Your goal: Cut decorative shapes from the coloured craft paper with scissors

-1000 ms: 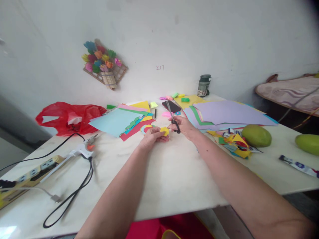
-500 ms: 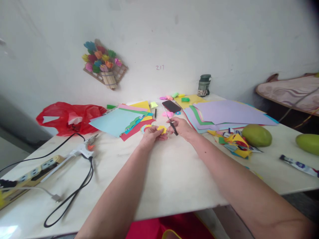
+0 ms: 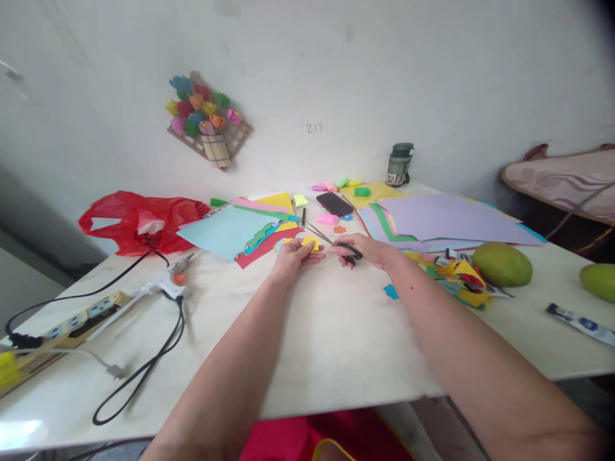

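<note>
Between the fingers of my left hand [image 3: 292,257] is a small piece of yellow paper [image 3: 310,242]. My right hand [image 3: 361,248] grips the black handles of a pair of scissors [image 3: 319,234]. The scissor blades stand slightly apart and point up and left, near the yellow paper; I cannot tell whether they touch it. A red sheet [image 3: 264,248] lies just left of my left hand. Beyond the hands are a small orange paper cutout [image 3: 339,229] and a pink lump [image 3: 327,219]. A blue paper cutout [image 3: 391,292] rests beside my right forearm.
Coloured sheets lie left [image 3: 225,232] and right [image 3: 442,218]. A phone [image 3: 334,204] and a bottle [image 3: 400,164] are at the back. Paper scraps [image 3: 464,285], a green fruit [image 3: 502,264] and a tube [image 3: 580,323] are on the right. A glue gun [image 3: 168,280], power strip [image 3: 72,326] and red bag [image 3: 139,221] stand left.
My right hand has turned the scissors so the blades tilt more to the left and have come apart. The left hand still holds the yellow paper. The view has shifted slightly.
</note>
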`<state>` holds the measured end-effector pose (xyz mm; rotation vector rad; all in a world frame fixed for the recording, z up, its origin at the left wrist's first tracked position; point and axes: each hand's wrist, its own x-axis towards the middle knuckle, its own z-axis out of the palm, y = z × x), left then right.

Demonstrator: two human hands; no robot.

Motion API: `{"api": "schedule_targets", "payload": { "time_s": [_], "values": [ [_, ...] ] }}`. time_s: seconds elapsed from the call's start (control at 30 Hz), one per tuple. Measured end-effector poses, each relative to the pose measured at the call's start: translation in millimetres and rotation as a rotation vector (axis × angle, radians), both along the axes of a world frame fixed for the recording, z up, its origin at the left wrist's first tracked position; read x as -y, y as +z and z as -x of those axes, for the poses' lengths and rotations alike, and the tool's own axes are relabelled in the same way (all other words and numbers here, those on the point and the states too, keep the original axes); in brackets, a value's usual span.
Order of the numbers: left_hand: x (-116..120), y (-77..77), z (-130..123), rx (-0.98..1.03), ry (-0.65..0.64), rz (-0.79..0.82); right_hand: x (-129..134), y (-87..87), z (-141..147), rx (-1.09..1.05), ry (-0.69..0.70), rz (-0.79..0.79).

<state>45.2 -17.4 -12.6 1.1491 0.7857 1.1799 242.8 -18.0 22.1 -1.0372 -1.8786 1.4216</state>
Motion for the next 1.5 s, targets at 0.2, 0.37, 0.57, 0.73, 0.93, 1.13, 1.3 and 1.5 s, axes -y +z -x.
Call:
{"api": "schedule_targets", "payload": {
  "time_s": [0.2, 0.37, 0.57, 0.73, 0.93, 1.13, 1.3, 1.5],
  "values": [
    [2, 1.6, 1, 0.019, -0.026, 0.003, 2, 3.1, -3, 0.054, 0.016, 0.001],
    [1, 1.8, 1, -0.007, -0.006, -0.020, 8, 9.4, -1, 0.109, 0.019, 0.008],
    [1, 2.5, 2, -0.010, 0.016, -0.036, 7, 5.8, 2, 0.160, 0.012, -0.007],
    [0, 2.1, 2, 0.011, 0.019, -0.010, 6, 4.3, 3, 0.139, 0.019, 0.019],
    [0, 2.6, 3, 0.017, 0.004, -0.004, 8, 5.9, 4, 0.139, 0.014, 0.039],
    [-1, 2.3, 4, 0.022, 0.009, 0.002, 6, 3.3, 3, 0.129, 0.021, 0.030],
    [-1, 2.2, 3, 0.020, 0.021, 0.001, 1, -2.4, 2, 0.099, 0.033, 0.038],
    [0, 3.2, 3, 0.021, 0.017, -0.007, -2, -6.9, 1, 0.088, 0.044, 0.018]
  ]
}}
